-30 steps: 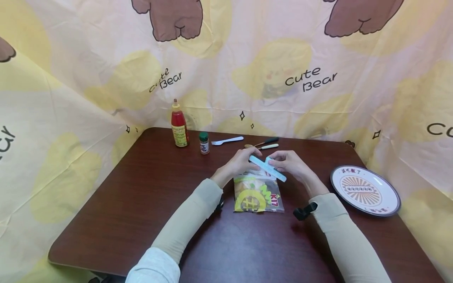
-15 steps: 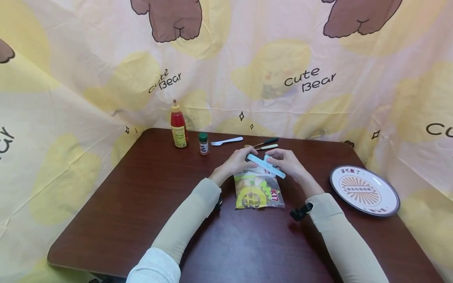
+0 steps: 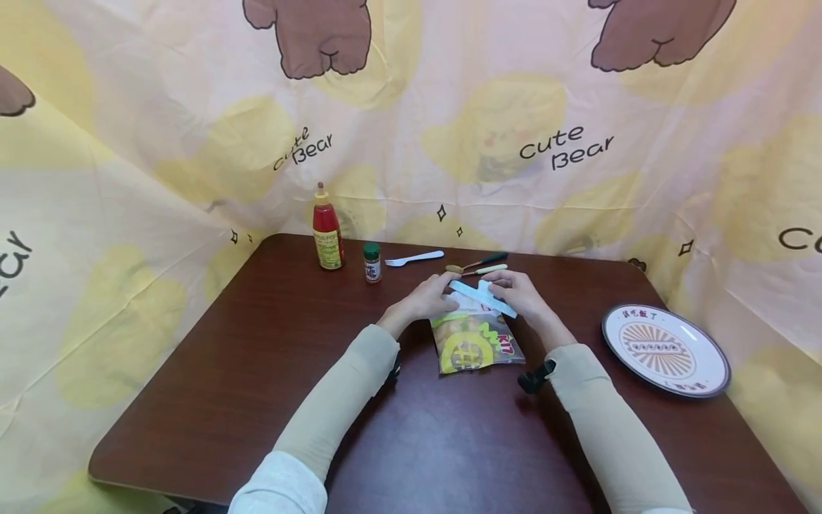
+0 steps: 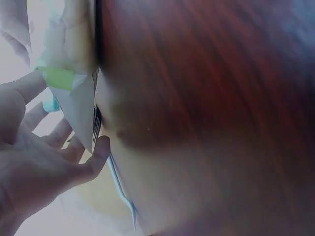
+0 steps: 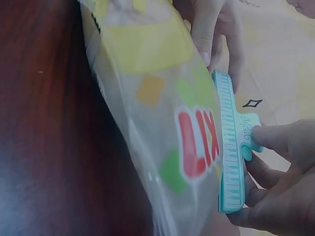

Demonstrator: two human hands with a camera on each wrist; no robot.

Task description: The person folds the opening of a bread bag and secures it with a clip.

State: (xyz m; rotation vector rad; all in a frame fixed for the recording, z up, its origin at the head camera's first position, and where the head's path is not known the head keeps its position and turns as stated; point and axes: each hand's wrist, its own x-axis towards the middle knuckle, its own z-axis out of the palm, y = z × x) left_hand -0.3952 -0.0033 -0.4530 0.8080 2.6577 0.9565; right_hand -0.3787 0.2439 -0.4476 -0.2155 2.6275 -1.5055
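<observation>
A clear plastic food bag (image 3: 472, 343) with yellow, green and red print lies on the table between both hands. My left hand (image 3: 427, 296) pinches its top left corner, thumb (image 4: 32, 86) on the front and fingers behind. A light blue bag clip (image 3: 484, 298) runs at a slant along the top edge of the bag. My right hand (image 3: 523, 296) holds this clip by its raised lever, the thumb (image 5: 275, 135) on top. The right wrist view shows the clip's long bar (image 5: 231, 147) right at the edge of the bag.
Behind the hands lie a pale blue fork (image 3: 414, 258), a dark green-handled utensil (image 3: 493, 257) and a pale-handled utensil (image 3: 493, 269). A red sauce bottle (image 3: 327, 239) and a green-capped jar (image 3: 372, 264) stand back left. A white plate (image 3: 664, 350) lies right on the brown table (image 3: 212, 378).
The bag's lower end has swung right and shifted away from me. Both hands have moved slightly, and the clip has shifted a little away and sits at a flatter slant.
</observation>
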